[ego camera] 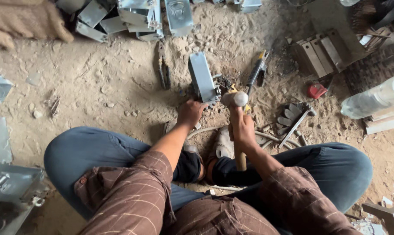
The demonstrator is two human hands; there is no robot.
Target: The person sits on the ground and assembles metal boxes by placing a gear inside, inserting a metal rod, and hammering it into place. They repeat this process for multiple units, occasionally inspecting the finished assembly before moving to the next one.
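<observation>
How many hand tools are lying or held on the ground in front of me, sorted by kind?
Hammer, held in the right hand: 1
Pliers on the sand: 1
Yellow-and-black handled tool: 1
Metal wrench to the right: 1
Total: 4
The left hand steadies a grey metal piece, not counted as a tool.

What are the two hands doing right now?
Left hand: closed, holding the grey metal piece on the sandy ground.
Right hand: closed around the hammer handle.
</observation>
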